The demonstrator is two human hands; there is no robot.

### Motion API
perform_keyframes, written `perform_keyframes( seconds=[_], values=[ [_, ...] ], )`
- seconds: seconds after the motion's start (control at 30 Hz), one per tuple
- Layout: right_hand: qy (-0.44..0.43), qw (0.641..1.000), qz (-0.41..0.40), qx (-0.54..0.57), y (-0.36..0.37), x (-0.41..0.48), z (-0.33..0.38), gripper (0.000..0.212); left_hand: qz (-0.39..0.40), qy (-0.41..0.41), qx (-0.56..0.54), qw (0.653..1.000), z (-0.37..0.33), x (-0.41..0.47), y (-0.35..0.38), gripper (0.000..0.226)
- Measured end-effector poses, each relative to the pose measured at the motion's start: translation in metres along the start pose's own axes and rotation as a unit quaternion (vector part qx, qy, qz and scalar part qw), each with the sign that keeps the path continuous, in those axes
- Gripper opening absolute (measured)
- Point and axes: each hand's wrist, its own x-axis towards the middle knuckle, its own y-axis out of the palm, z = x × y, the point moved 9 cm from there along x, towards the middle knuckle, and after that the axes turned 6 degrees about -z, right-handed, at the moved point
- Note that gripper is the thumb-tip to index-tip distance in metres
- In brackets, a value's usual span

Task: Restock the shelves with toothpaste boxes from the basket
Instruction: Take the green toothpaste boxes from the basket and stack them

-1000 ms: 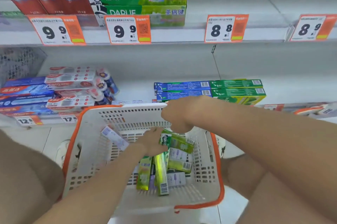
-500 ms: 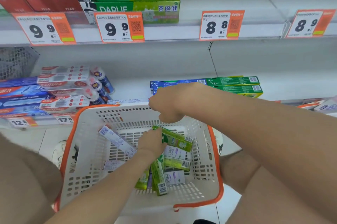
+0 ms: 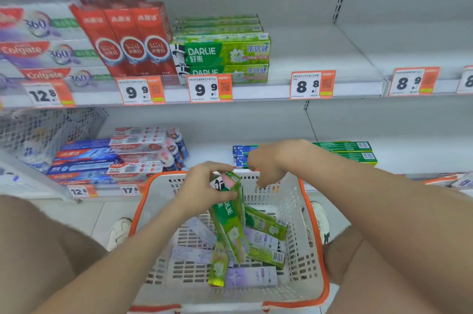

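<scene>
Nearest you, the white basket (image 3: 297, 211) with its orange rim sits between your knees. A loose heap of green and pale purple toothpaste boxes (image 3: 252, 276) lies crosswise in its bottom. Your left hand (image 3: 204, 185) has fingers and thumb wrapped round the top end of one green Darlie box (image 3: 231, 221), which stands nearly upright with its lower end down among the others. Your right hand (image 3: 266, 162) hovers above the basket's far rim, fingers loosely curled, holding nothing that shows.

The box looks light and stiff, but it is thin cardboard and probably crushes at the end flaps. A grip across the long flat faces near the middle should steer it better than a pinch at the tip, and the glossy print may slide under dry fingers.

Beyond the basket, the lower shelf (image 3: 212, 155) carries blue and green boxes laid flat. Farther up, the upper shelf (image 3: 307, 57) holds a matching stack of Darlie boxes (image 3: 222, 54) above a 9.9 price tag (image 3: 210, 88) — likely the home for this one — and to the right white shelf board runs behind an 8.8 tag (image 3: 312, 84).
</scene>
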Motion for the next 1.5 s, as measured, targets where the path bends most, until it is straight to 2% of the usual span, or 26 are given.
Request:
perform_keyframes(
  seconds=[0.07,0.13,0.17,0.27,0.33,0.43,0.5,0.6,0.7,0.9,1.0,1.07,1.2,1.27,1.3,1.4,1.5],
  values=[
    [0.000,0.996,0.005,0.085,-0.004,-0.002,-0.003,0.072,-0.025,0.018,-0.047,0.998,-0.029,0.005,-0.043,0.057],
    [-0.046,0.966,-0.006,0.256,-0.017,-0.006,0.005,0.089,-0.046,0.041,-0.093,0.994,-0.057,0.008,-0.082,0.056],
    [-0.080,0.934,-0.021,0.347,-0.028,-0.010,0.013,0.087,-0.055,0.049,-0.117,0.990,-0.068,0.009,-0.098,0.056],
    [-0.141,0.821,-0.069,0.549,-0.061,-0.019,0.022,0.057,-0.084,0.071,-0.167,0.980,-0.094,0.010,-0.137,0.053],
    [-0.180,0.789,-0.080,0.583,-0.078,-0.027,0.022,0.054,-0.101,0.086,-0.161,0.978,-0.104,0.011,-0.156,0.050],
    [-0.183,0.791,-0.106,0.574,-0.094,-0.038,0.015,0.057,-0.128,0.090,-0.122,0.980,-0.101,0.017,-0.175,0.043],
    [-0.148,0.796,-0.187,0.556,-0.108,-0.047,0.006,0.049,-0.160,0.067,-0.093,0.980,-0.088,0.020,-0.182,0.032],
    [-0.127,0.787,-0.291,0.530,-0.122,-0.058,0.002,0.022,-0.224,0.050,-0.081,0.970,-0.079,0.024,-0.188,0.046],
    [-0.140,0.786,-0.296,0.525,-0.124,-0.057,0.009,0.013,-0.271,0.047,-0.132,0.952,-0.088,0.022,-0.190,0.058],
    [-0.170,0.786,-0.345,0.483,-0.133,-0.055,0.031,0.044,-0.240,0.024,-0.171,0.955,-0.108,0.022,-0.178,0.079],
    [-0.139,0.819,-0.358,0.426,-0.134,-0.056,0.025,0.050,-0.192,0.037,-0.191,0.962,-0.118,0.020,-0.174,0.073],
    [-0.130,0.826,-0.356,0.417,-0.135,-0.058,0.020,0.056,-0.168,0.039,-0.199,0.965,-0.120,0.020,-0.171,0.064],
    [-0.169,0.806,-0.279,0.495,-0.134,-0.066,0.017,0.063,-0.158,0.081,-0.222,0.959,-0.132,0.026,-0.173,0.047],
    [-0.182,0.798,-0.232,0.526,-0.133,-0.072,0.013,0.057,-0.170,0.095,-0.276,0.941,-0.136,0.032,-0.176,0.045],
    [-0.184,0.793,-0.234,0.532,-0.136,-0.076,0.008,0.057,-0.176,0.099,-0.305,0.931,-0.137,0.035,-0.178,0.043],
    [-0.171,0.776,-0.283,0.537,-0.148,-0.085,-0.010,0.060,-0.168,0.139,-0.331,0.918,-0.149,0.042,-0.180,0.046],
    [-0.132,0.777,-0.383,0.482,-0.168,-0.105,-0.031,0.071,-0.191,0.193,-0.242,0.931,-0.161,0.045,-0.190,0.056]
  ],
)
